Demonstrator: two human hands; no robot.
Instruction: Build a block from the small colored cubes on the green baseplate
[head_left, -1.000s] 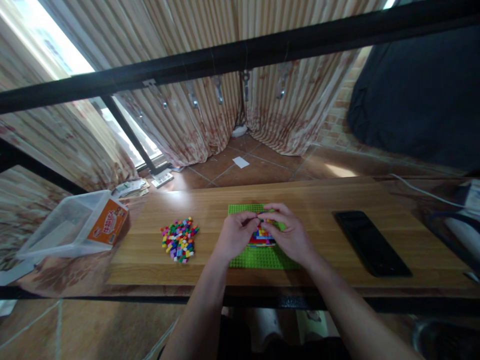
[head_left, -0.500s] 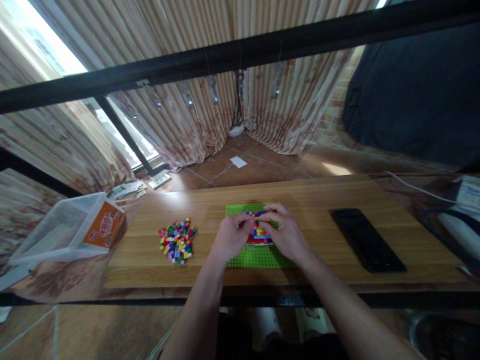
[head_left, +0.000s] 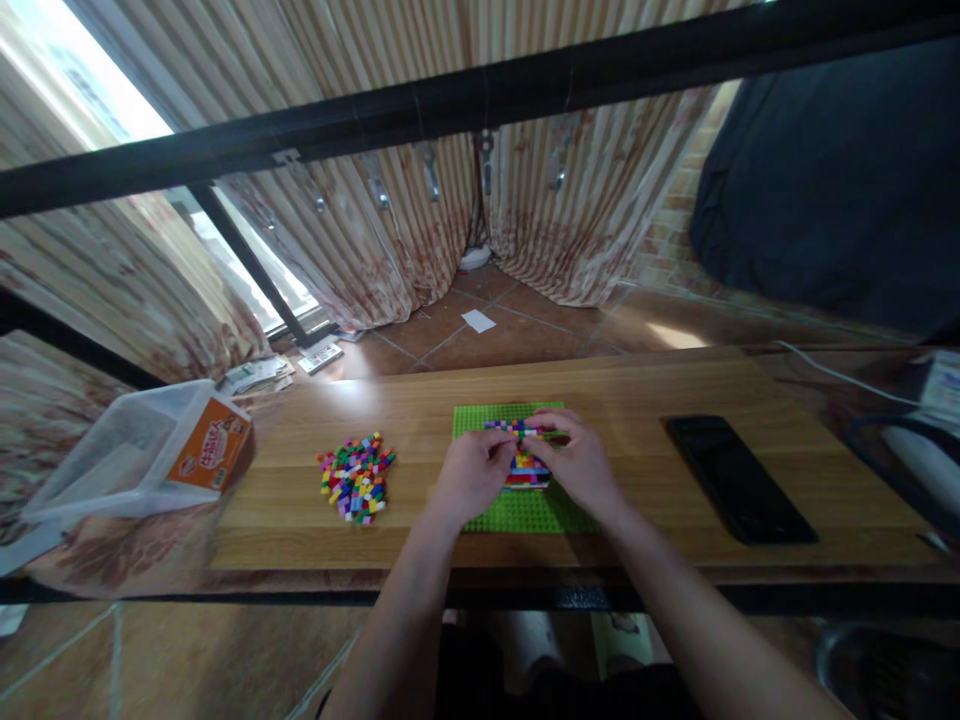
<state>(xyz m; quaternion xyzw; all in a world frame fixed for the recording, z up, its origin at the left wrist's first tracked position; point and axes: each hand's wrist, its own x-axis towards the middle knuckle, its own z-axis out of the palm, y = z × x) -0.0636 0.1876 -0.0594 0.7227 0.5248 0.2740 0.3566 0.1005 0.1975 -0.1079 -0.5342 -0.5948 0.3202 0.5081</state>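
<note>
Multicoloured plastic-brick build (head_left: 529, 469) on flat green studded baseplate (head_left: 517, 516), between left hand (head_left: 472, 476) and right hand (head_left: 577, 464), about equally near. Near edge runs left-right; long axis unclear. Fingertips narrowly pinched; can't tell what's held.

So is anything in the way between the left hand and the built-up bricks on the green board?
Nothing visible is: the left hand is right at the built-up bricks on the green board. The loose brick pile lies off to the left.
</note>
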